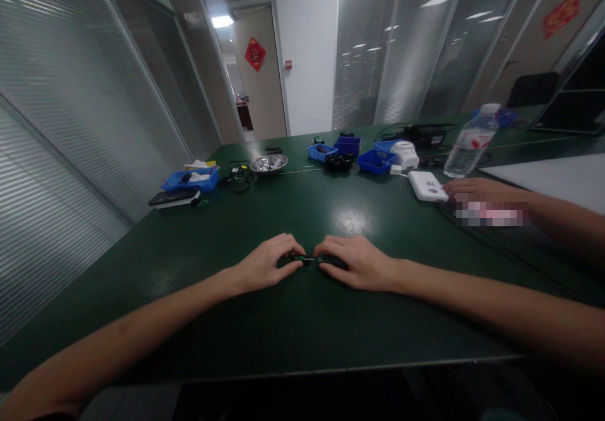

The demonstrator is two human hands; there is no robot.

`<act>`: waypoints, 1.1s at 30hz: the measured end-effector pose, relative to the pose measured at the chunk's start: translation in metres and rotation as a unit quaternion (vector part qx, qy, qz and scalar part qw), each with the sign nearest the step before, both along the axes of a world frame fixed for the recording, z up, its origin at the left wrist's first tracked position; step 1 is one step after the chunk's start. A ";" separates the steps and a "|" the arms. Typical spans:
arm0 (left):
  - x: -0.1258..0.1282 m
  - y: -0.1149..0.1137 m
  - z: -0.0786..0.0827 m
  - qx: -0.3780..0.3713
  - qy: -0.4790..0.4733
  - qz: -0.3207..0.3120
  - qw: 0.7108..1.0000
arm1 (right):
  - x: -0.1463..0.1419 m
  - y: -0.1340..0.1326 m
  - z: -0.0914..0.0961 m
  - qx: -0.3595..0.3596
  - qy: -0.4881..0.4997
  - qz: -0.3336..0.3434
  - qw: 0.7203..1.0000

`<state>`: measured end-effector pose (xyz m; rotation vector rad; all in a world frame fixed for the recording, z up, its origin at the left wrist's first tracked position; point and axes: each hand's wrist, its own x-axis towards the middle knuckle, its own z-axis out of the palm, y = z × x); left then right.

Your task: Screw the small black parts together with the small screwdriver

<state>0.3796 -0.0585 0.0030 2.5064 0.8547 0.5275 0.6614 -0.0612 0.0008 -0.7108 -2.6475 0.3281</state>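
Low over the table's middle, my left hand [274, 260] pinches a small black piece with a bit of green [300, 258] between thumb and fingers. Facing it, my right hand [362, 261] is closed on a dark, slim piece [333, 261], mostly covered by the fingers. A short, thin shiny strip [309, 259] bridges the narrow gap between the two hands. Whether the two pieces are joined or just touching, I cannot tell, and their exact kind is too small and dark to make out.
On the green table [236, 345], a blue tray [203, 181] and black box [174, 197] lie left. Behind are a metal bowl [269, 164] and blue bins [375, 162]. At right are a white device [426, 186], water bottle [472, 144] and another person's hand [486, 189].
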 end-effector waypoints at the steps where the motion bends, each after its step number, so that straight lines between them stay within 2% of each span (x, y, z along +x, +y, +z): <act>1: 0.000 0.000 -0.001 -0.002 -0.002 -0.004 1.000 | 0.000 0.000 0.000 0.001 -0.001 0.002 1.000; 17: -0.003 0.003 -0.001 -0.023 -0.017 -0.083 0.996 | 0.001 0.000 -0.007 0.042 -0.022 0.022 0.999; 33: -0.003 0.002 0.002 -0.022 -0.008 -0.084 0.996 | 0.000 -0.001 -0.008 0.035 0.004 0.006 0.999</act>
